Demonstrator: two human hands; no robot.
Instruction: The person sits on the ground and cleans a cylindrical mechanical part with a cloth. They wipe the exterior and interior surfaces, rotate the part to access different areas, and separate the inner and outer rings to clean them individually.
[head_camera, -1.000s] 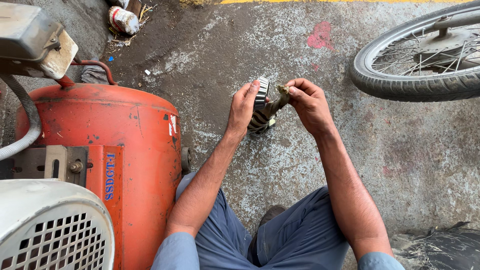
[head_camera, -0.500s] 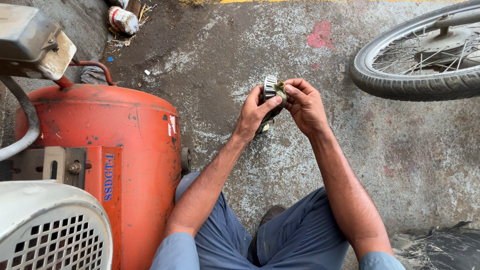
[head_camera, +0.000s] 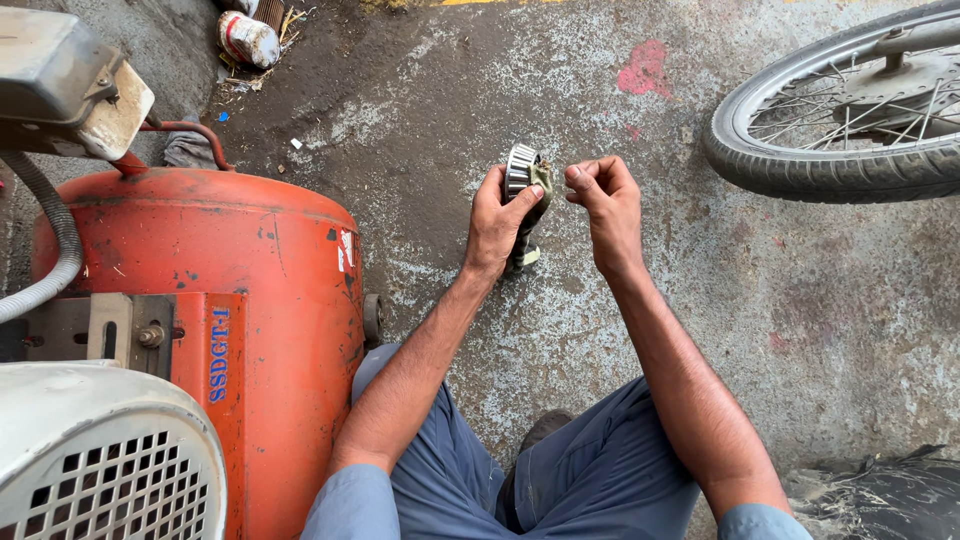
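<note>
My left hand (head_camera: 497, 215) is clasped around a metal bearing (head_camera: 520, 168) with a greasy rag (head_camera: 538, 200) bunched against it, held up above the stained concrete floor (head_camera: 430, 110). My right hand (head_camera: 604, 200) sits just beside it, fingers curled in to a pinch at the tips; whether they hold the rag's edge I cannot tell. An orange tank (head_camera: 210, 300) stands to my left, a spoked wheel (head_camera: 850, 110) lies well off to the right, and my blue trousers (head_camera: 560, 480) show below
</note>
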